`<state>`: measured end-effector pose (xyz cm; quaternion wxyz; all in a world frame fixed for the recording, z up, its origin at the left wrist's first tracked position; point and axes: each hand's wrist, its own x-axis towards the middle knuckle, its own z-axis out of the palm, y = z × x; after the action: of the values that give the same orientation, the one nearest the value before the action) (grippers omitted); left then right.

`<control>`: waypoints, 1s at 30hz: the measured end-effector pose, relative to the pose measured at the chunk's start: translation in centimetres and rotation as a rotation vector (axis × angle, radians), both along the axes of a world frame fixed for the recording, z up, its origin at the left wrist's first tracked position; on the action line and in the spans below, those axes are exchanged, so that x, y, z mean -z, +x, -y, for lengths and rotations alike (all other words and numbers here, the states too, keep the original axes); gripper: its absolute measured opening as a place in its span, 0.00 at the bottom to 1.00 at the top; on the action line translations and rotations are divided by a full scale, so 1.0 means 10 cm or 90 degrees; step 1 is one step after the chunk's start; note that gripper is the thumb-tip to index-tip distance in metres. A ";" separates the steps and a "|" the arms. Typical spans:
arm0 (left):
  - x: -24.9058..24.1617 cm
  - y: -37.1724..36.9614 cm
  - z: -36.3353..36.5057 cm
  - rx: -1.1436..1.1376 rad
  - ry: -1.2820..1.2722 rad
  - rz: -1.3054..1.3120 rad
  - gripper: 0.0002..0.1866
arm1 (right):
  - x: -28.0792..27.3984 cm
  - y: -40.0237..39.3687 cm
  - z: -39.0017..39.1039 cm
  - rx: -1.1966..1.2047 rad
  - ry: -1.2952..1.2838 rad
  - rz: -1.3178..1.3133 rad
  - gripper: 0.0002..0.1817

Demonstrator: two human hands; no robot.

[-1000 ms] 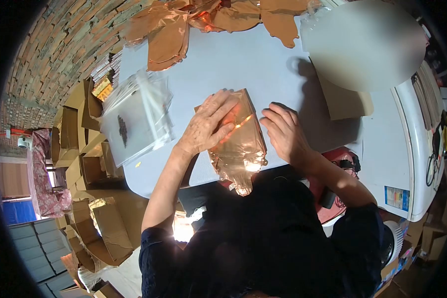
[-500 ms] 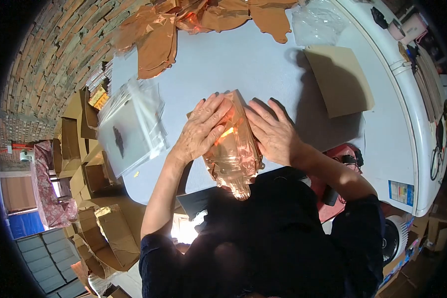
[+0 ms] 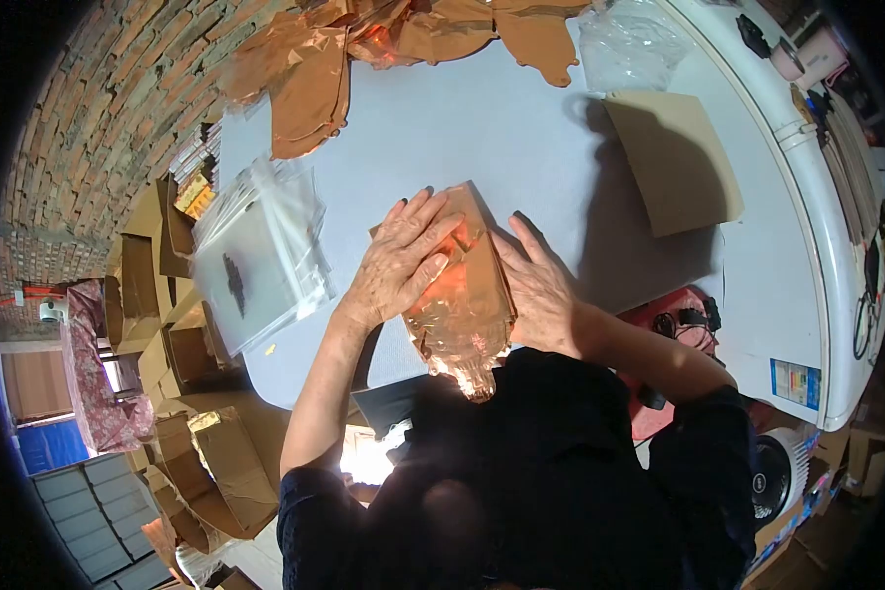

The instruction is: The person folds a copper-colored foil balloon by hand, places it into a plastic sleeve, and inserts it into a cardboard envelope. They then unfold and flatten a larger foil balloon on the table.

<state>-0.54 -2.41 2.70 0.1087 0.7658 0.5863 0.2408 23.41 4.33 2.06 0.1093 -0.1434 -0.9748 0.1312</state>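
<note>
A flat, folded foil balloon [image 3: 477, 280], shiny and copper-coloured, lies in front of me at the near edge of the table, its narrow crinkled end toward my body. Across its left half my left hand [image 3: 398, 258] rests flat, fingers stretched toward the far end. Along its right edge lies my right hand [image 3: 541, 290], palm down with fingers extended and apart, the fingertips close to the foil. Under the left palm, part of the balloon is hidden.
More copper foil balloons [image 3: 310, 103] lie spread at the far edge of the white table [image 3: 442, 128]. Clear plastic bags [image 3: 265, 256] are stacked at the left, another crumpled bag [image 3: 629, 49] at the back right. A cardboard sheet [image 3: 678, 162] lies right; cardboard boxes [image 3: 236, 472] stand left.
My right hand has slid a little nearer to me along the balloon's right edge. The wrinkled foil on that side now looks smoother and flatter. My left hand has barely moved.
</note>
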 end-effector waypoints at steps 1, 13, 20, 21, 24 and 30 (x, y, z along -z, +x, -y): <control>0.00 0.01 0.00 -0.002 -0.001 0.001 0.25 | 0.03 0.01 0.03 0.001 0.013 0.007 0.44; 0.01 0.01 0.00 -0.007 0.005 -0.001 0.24 | 0.07 0.12 0.17 0.037 0.057 -0.001 0.40; 0.02 0.00 0.00 -0.008 0.004 -0.007 0.23 | 0.07 0.21 0.19 0.017 0.027 -0.099 0.37; 0.03 0.00 0.00 -0.008 0.006 -0.005 0.22 | 0.07 0.23 0.19 0.012 0.022 -0.104 0.36; 0.04 0.00 0.01 -0.013 0.007 -0.005 0.22 | 0.08 0.28 0.20 -0.005 0.017 -0.118 0.33; 0.06 0.02 0.01 -0.025 0.011 -0.011 0.22 | 0.09 0.34 0.19 -0.053 -0.002 -0.117 0.28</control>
<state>-0.37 -2.48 2.08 0.0926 0.7572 0.5999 0.2412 26.80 2.43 1.14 0.1923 -0.0904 -0.9657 0.1495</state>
